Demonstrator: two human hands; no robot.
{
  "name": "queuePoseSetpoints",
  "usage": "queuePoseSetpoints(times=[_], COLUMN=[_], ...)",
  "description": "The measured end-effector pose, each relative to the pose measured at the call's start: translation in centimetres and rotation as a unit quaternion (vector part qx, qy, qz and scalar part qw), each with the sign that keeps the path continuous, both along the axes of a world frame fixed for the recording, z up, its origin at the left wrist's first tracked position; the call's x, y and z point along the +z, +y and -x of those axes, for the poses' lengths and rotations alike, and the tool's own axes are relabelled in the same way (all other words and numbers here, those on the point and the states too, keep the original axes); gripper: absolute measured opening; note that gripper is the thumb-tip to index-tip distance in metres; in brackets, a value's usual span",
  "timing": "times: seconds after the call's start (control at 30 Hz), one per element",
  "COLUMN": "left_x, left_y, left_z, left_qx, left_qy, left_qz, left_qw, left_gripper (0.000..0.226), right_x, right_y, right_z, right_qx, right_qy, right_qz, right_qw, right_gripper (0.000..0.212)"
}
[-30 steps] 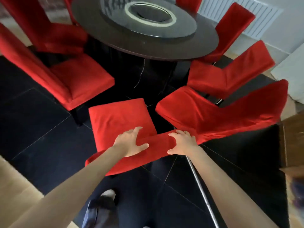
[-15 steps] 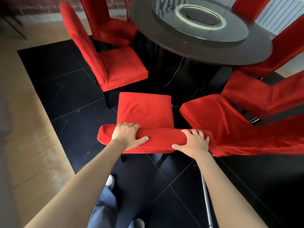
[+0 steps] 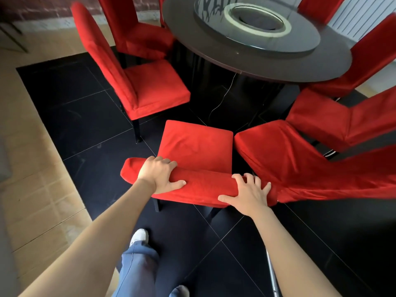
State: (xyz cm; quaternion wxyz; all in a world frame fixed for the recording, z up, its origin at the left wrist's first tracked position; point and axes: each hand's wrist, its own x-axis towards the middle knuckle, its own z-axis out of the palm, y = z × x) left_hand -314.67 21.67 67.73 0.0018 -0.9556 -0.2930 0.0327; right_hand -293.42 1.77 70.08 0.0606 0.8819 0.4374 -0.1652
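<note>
- The black-tiled floor [image 3: 75, 93] spreads under the round worktop [image 3: 336, 61]. It is smooth enough, I judge, for chair legs to slide rather than be lifted.
- The round worktop carries only a glass turntable [image 3: 257, 39]. Red-covered chairs ring it, their seats facing it.
- The red-covered chair [image 3: 196, 146] being handled stands on the near side of the worktop, seat pointing at it but well short of its rim. It likely has yet to be pushed in.
- A neighbouring chair [image 3: 278, 159] stands just beside it, seat edges almost touching, so there is little room to swing.
- The backrest [image 3: 205, 185] top, nearest the person, serves as the handle.
- The left hand [image 3: 159, 175] grasps the backrest near one end, fingers over the top, thumb on the near face.
- The right hand [image 3: 248, 192] clasps the other end likewise. The wide spacing lets both hands steer the chair squarely.
</note>
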Motion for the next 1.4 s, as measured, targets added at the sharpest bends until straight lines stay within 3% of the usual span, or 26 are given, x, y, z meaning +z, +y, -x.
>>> queuePoseSetpoints(times=[0.23,0.93,1.4], left_x=[0.2,-0.2,-0.3], left_y=[1.0,8.0,12.1], left_z=[-1.4,-4.8,-6.0], left_qx=[-0.006,-0.057,-0.085], left_qy=[-0.013,-0.061,-0.032], left_qz=[-0.023,-0.027,-0.016], left_qw=[1.0,0.996,0.996], left_gripper=[0.092,0.092,0.094], right_x=[0.4,-0.1,0.2], right_y=[1.0,6.4,9.3], right_z=[-1.2,-3.3,-2.1], right_qx=[-0.024,-0.071,-0.135], right_qy=[0.019,0.002,-0.022], right_qz=[-0.011,-0.031,-0.039], right_qw=[0.999,0.997,0.99], right_gripper=[0.084,0.096,0.093])
